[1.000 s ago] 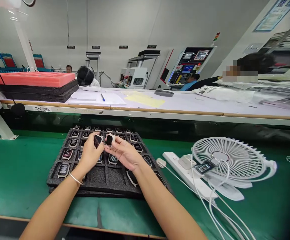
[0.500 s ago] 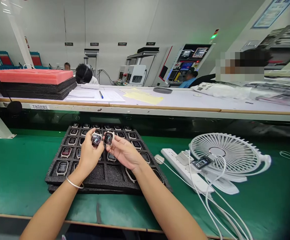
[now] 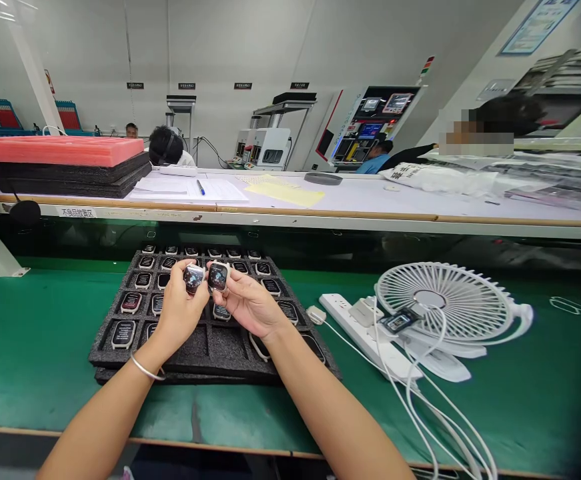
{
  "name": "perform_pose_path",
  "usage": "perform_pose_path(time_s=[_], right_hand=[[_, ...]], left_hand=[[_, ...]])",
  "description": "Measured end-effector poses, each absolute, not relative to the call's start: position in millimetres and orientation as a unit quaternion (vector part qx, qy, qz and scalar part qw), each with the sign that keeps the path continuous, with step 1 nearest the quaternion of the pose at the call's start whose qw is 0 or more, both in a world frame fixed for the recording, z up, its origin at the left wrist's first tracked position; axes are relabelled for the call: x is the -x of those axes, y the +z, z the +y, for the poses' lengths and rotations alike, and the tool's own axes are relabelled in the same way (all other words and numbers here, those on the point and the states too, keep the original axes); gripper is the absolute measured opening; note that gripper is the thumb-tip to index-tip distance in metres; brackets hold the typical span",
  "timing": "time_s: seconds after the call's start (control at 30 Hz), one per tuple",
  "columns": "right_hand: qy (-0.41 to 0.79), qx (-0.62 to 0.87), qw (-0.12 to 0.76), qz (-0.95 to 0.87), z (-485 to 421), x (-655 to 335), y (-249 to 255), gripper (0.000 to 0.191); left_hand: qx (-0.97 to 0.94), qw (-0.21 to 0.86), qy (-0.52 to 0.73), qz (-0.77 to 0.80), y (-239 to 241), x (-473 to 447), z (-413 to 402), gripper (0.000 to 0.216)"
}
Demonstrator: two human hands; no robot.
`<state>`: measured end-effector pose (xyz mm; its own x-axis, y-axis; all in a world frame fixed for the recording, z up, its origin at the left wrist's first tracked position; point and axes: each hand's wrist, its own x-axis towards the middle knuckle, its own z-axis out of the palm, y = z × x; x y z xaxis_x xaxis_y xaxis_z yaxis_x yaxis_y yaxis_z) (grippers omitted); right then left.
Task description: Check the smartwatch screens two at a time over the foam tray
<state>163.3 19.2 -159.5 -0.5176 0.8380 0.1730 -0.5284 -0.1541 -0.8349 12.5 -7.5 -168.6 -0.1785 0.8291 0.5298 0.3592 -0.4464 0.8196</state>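
My left hand [image 3: 177, 315] pinches a small watch body [image 3: 193, 277] with a dark lit screen, held above a black foam tray [image 3: 205, 347]. My right hand [image 3: 250, 305] grips a second watch body [image 3: 217, 276] right beside the first, screens facing me. The two pieces almost touch. The tray lies on the green mat and holds several more watch bodies [image 3: 123, 331] in its pockets; a few near pockets are bare. A silver bangle [image 3: 146, 368] circles my left wrist.
A white desk fan [image 3: 440, 313] lies on its back to the right, with a white power strip [image 3: 365, 337] and cables. A raised white shelf [image 3: 320, 207] runs across behind, carrying pink and black foam sheets [image 3: 65, 163] and papers. Other people sit beyond it.
Both watch bodies have been turned so that their screens face me and now show lit. My hands stay above the tray, and the camera has shifted slightly.
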Motion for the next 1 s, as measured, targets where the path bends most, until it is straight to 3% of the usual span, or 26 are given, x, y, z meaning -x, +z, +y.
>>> perform_pose_path(time_s=[0.63, 1.0], right_hand=[[0.741, 0.165, 0.447, -0.473, 16.8, -162.2, -158.6, 0.032], [0.749, 0.161, 0.452, -0.457, 17.0, -162.7, -158.4, 0.029]], left_hand=[[-0.595, 0.213, 0.604, 0.486, -167.5, -14.6, -7.5, 0.034], [-0.603, 0.158, 0.596, 0.505, -164.1, -14.1, -13.7, 0.036]])
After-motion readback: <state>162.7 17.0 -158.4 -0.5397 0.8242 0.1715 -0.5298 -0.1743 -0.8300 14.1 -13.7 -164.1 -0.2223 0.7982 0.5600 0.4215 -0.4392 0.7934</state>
